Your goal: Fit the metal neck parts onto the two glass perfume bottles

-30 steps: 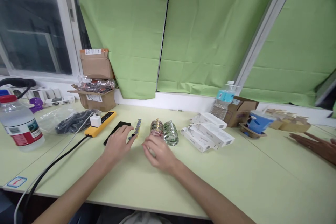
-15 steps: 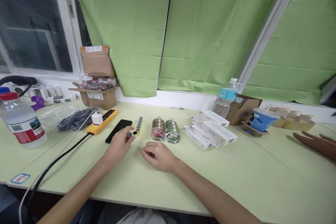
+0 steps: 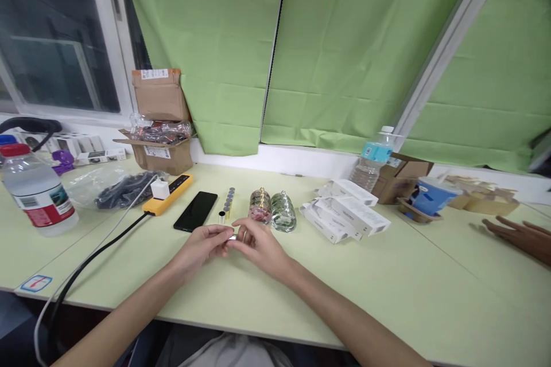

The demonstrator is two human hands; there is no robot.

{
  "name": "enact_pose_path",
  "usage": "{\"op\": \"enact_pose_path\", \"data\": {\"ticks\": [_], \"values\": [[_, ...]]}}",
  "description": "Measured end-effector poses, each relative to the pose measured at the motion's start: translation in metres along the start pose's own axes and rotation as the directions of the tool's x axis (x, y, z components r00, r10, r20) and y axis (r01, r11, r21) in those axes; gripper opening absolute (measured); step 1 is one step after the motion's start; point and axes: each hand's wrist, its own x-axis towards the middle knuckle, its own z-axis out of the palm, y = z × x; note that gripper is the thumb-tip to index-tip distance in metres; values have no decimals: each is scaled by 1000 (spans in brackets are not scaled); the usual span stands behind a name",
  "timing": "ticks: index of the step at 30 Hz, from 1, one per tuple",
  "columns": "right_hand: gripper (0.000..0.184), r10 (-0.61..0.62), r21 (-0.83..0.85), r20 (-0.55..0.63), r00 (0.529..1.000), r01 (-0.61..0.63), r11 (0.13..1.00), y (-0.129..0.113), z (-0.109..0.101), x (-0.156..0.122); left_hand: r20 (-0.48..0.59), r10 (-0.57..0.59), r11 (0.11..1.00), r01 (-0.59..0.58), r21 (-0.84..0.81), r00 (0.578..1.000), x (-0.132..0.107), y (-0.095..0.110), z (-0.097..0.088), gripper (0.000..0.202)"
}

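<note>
My left hand [image 3: 209, 242] and my right hand [image 3: 257, 245] meet above the table in front of me. Between their fingertips they pinch a small silvery tube [image 3: 232, 237], most of it covered by the fingers. Just beyond the hands, a short row of small gold tubes with grey tops [image 3: 228, 202] stands on the table. At the near end of that row is another small tube [image 3: 221, 217] with a dark top. A glass jar with pink contents [image 3: 259, 206] and a glass jar with green contents [image 3: 283, 212] lie beyond my right hand.
Left of the tubes lie a black phone [image 3: 196, 211] and a yellow power strip [image 3: 172, 195]. A large bottle with a red cap [image 3: 41, 195] stands far left. White boxes [image 3: 344, 212], a water bottle [image 3: 371, 163] and a blue cup [image 3: 430, 196] are rightward. Another person's hand [image 3: 520, 238] rests at far right.
My left hand has moved right, away from the phone and the row, bringing a small tube. My right hand has met it and its fingers now touch the tube too.
</note>
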Motion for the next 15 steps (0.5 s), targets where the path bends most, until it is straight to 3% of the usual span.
{"op": "enact_pose_path", "data": {"ticks": [6, 10, 15], "values": [[27, -162, -121, 16, 987, 163, 979, -4, -5, 1, 50, -134, 952, 143, -270, 990, -7, 6, -1, 17], [32, -152, -86, -12, 988, 151, 985, -11, -10, 1, 68, -182, 899, 194, -394, 981, -12, 4, 4, 14], [31, -132, -12, 62, 989, 133, 991, -15, -9, 2, 100, -234, 853, 254, -456, 967, -16, 1, 11, 13]]}}
